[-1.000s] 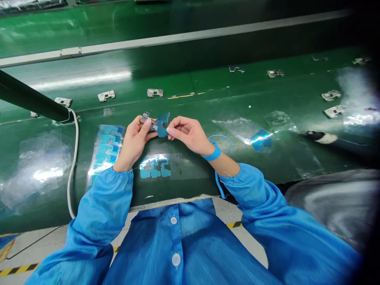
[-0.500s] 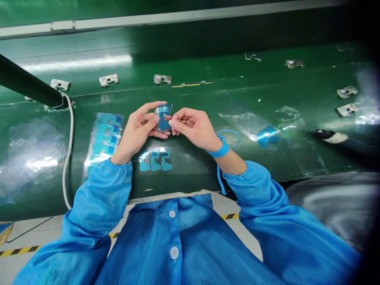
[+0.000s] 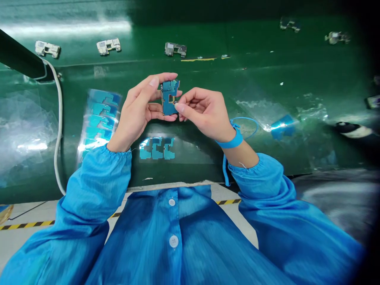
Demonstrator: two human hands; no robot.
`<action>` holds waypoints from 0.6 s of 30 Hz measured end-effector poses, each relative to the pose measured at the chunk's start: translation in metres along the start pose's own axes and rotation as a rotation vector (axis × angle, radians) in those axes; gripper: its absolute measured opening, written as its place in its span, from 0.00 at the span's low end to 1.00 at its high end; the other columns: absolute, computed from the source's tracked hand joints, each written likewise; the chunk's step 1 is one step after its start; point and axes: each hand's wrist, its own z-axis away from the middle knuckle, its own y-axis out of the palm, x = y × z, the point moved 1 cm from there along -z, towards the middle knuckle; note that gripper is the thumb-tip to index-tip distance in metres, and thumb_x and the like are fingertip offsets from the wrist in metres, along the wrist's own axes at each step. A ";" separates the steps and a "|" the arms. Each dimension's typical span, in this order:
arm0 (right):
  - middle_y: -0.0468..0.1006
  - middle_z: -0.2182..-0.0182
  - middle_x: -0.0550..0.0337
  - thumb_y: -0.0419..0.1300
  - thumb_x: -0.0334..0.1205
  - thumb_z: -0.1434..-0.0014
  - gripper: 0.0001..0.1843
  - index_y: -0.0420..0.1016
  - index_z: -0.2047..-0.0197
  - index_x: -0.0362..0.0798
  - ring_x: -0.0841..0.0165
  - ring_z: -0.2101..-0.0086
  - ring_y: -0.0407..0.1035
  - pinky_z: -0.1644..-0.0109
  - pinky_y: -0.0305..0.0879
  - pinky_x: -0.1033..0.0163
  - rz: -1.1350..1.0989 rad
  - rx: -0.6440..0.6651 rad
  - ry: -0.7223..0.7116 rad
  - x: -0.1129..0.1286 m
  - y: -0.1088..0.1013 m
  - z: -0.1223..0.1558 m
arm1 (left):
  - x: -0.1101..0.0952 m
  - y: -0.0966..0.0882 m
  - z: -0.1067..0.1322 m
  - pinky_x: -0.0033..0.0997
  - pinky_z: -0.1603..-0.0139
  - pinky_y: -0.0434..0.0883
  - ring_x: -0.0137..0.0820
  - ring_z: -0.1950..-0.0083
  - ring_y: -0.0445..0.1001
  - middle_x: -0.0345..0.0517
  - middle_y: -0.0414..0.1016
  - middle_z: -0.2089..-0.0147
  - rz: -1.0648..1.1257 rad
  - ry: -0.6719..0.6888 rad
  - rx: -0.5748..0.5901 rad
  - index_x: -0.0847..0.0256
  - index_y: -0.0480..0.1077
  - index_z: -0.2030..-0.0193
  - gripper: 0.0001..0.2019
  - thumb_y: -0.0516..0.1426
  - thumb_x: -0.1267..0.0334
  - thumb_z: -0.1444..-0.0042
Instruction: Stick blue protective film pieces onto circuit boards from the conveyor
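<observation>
My left hand (image 3: 138,99) is closed round the edges of a small circuit board (image 3: 169,109), its fingers at the top and bottom and behind. Blue film covers most of the board's face, with a small cut-out in the middle. At the board's lower right edge my right hand (image 3: 203,113) pinches with thumb and fingertips; the exact contact is partly hidden. A blue wrist strap (image 3: 230,138) with a coiled cord circles the right wrist. Below the hands, several cut blue film stickers (image 3: 156,149) lie on a clear sheet. More blue stickers (image 3: 101,114) sit on another sheet beside my left forearm.
Across the back of the green bench (image 3: 133,174) lie separate circuit boards (image 3: 108,46). At left, a dark post (image 3: 20,53) and a white cable (image 3: 60,118) stand near clear plastic film (image 3: 26,146). Blue film (image 3: 282,126) and a dark-and-white object (image 3: 353,130) lie right.
The view has shifted, so the far boards appear higher and wider apart. My left thumb has moved off the board's face to its upper left edge. My right hand still pinches the right edge.
</observation>
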 end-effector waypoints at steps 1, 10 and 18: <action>0.79 0.70 0.63 0.79 0.66 0.41 0.28 0.78 0.63 0.49 0.72 0.72 0.74 0.64 0.80 0.64 0.003 -0.002 0.006 0.000 0.000 0.000 | -0.001 0.000 0.000 0.44 0.52 0.90 0.41 0.55 0.89 0.50 0.88 0.44 0.000 -0.005 0.000 0.51 0.81 0.37 0.20 0.58 0.44 0.24; 0.78 0.71 0.63 0.80 0.62 0.42 0.27 0.76 0.63 0.50 0.70 0.69 0.77 0.65 0.81 0.64 -0.024 -0.047 0.110 0.004 0.002 0.002 | -0.004 0.001 0.001 0.48 0.52 0.91 0.44 0.55 0.88 0.49 0.87 0.48 0.007 -0.019 -0.001 0.53 0.81 0.37 0.19 0.59 0.46 0.24; 0.79 0.71 0.63 0.79 0.66 0.43 0.29 0.77 0.64 0.49 0.71 0.69 0.77 0.64 0.80 0.65 -0.020 -0.024 0.067 -0.003 0.000 0.000 | -0.004 0.001 0.001 0.48 0.50 0.90 0.42 0.55 0.87 0.46 0.87 0.50 -0.016 -0.040 0.002 0.51 0.80 0.36 0.19 0.57 0.47 0.23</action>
